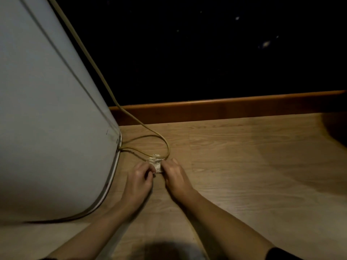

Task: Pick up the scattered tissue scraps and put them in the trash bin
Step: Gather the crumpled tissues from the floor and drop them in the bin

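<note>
A small crumpled white tissue scrap (155, 163) lies on the wooden floor (244, 166), close to a loop of cable. My left hand (138, 178) pinches its lower left edge with curled fingers. On the scrap's right side rests my right hand (173, 174), fingertips closed on the paper. Both hands meet over the scrap and hide its lower part. No trash bin is in view.
A large white appliance (52, 119) fills the left side, its rounded base touching the floor. A yellowish cable (165, 141) runs down from the top and loops on the floor just behind the scrap. A brown skirting board (225, 107) lines the dark wall.
</note>
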Demonstrator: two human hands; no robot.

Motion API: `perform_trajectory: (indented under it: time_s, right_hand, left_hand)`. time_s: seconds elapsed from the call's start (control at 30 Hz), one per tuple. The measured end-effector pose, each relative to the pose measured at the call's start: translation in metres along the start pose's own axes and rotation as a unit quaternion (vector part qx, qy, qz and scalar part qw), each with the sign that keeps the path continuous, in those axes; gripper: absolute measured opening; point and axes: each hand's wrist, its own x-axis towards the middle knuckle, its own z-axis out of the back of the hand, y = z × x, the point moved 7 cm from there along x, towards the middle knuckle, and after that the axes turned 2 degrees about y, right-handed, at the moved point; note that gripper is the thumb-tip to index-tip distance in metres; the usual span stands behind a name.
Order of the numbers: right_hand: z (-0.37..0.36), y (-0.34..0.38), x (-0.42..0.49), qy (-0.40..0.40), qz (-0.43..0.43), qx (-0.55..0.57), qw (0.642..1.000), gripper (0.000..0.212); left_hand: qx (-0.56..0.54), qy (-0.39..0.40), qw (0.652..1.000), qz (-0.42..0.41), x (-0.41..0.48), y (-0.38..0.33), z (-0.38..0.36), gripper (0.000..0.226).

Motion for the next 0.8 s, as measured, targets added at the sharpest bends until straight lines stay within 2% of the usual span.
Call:
perform_trajectory:
  time_s: [0.1, 0.23, 0.33, 0.47, 0.63, 0.73, 0.8]
  right_hand:
    - [0.011, -0.010, -0.008, 0.031, 0.019, -0.027, 0.999, 0.013]
    - [0.063, -0.044, -0.028, 0.060, -0.015, -0.057, 0.996, 0.012]
    - [0.133, -0.067, -0.041, 0.092, -0.017, -0.079, 0.993, 0.009]
    - [0.242, -0.083, -0.069, 0.117, -0.022, -0.112, 0.987, 0.011]
    - [0.366, -0.130, -0.140, 0.070, -0.097, -0.175, 0.977, 0.010]
    - [0.412, -0.185, -0.199, 0.014, -0.180, -0.173, 0.968, 0.010]
    - [0.440, -0.231, -0.249, -0.037, -0.252, -0.168, 0.952, 0.011]
  left_hand:
    - [0.016, 0.060, 0.998, -0.002, -0.004, 0.009, -0.011, 0.023]
    - [0.060, 0.166, 0.983, -0.057, 0.011, -0.024, -0.026, 0.019]
    - [0.067, 0.246, 0.960, -0.118, 0.041, -0.093, -0.037, 0.016]
    - [0.067, 0.262, 0.924, -0.271, 0.075, -0.221, -0.046, 0.015]
    - [0.103, 0.312, 0.859, -0.392, 0.074, -0.364, -0.108, 0.014]
    - [0.067, 0.278, 0.867, -0.408, 0.064, -0.438, -0.163, 0.014]
    - [0.034, 0.270, 0.879, -0.391, 0.055, -0.476, -0.205, 0.015]
